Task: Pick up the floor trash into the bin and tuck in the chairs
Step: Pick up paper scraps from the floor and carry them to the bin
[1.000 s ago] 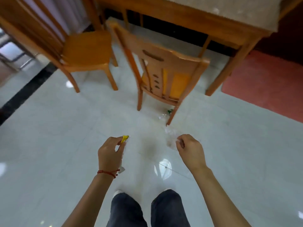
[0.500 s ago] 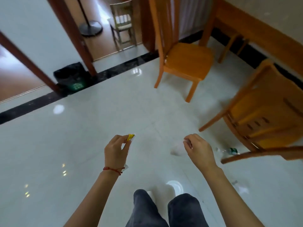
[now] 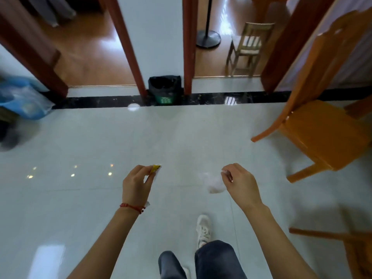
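Glossy white tiled floor (image 3: 80,198), wooden door frames beyond. Left hand (image 3: 136,186) pinches a yellow wrapper (image 3: 155,168); right hand (image 3: 241,184) pinches a clear crumpled plastic scrap (image 3: 215,184); the hands are apart. The black-lined green bin (image 3: 165,88) stands straight ahead, well apart, between two door posts, about equally far from both hands. An orange wooden chair (image 3: 322,127) stands untucked, right.

Bare forearms (image 3: 281,236) without sleeves; a thin red cord bracelet (image 3: 131,207) circles the left wrist; dark blue-grey trousers (image 3: 216,260); a white laced sneaker (image 3: 203,230).
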